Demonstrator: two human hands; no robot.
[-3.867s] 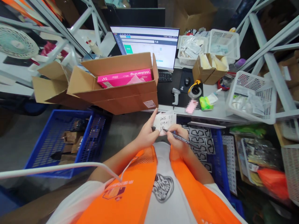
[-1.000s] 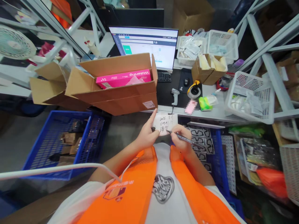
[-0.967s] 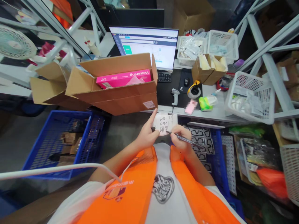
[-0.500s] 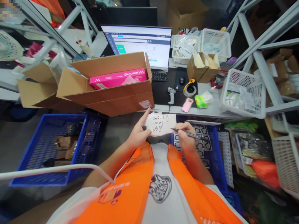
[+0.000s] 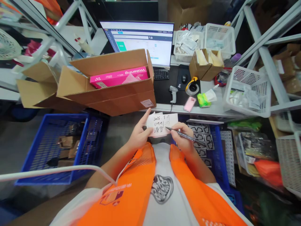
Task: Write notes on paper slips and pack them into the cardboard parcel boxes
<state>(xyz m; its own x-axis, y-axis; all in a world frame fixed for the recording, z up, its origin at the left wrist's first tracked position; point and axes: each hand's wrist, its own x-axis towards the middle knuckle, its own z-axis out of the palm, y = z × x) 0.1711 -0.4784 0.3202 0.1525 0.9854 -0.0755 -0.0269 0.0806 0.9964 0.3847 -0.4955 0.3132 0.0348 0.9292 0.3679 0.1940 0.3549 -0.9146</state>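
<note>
The left hand (image 5: 138,136) holds a small white slip of paper (image 5: 161,124) up in front of the chest, thumb and curled fingers pinching its left edge while the forefinger stands straight along that edge. The right hand (image 5: 182,139) is closed round a dark pen (image 5: 183,135) in a writing grip, and the pen's tip now touches the slip near its lower right part, beside the last line of handwriting.

Half a second ago the pen was drawn off to the right, its tip clear of the paper; a second ago it was on the paper as it is now. So the tip has gone away and come back (a short lift between strokes, by the look of it), which suggests the writing is not quite finished. Three lines already stand on the slip, where some seconds back the third was only begun, so most of the note appears to be down. The slip has hardly shifted in the left hand's grip throughout.

Just beyond the hands is the edge of the desk (image 5: 211,110). Ahead and to the left of the left hand sits an open cardboard box (image 5: 117,94) with a pink package (image 5: 118,78) inside. Straight ahead, past the slip, lies a handheld scanner (image 5: 173,93), with a monitor (image 5: 141,39) behind it. Below and left of the left hand is a blue crate (image 5: 58,141); another blue crate (image 5: 217,147) lies under the right hand.
</note>
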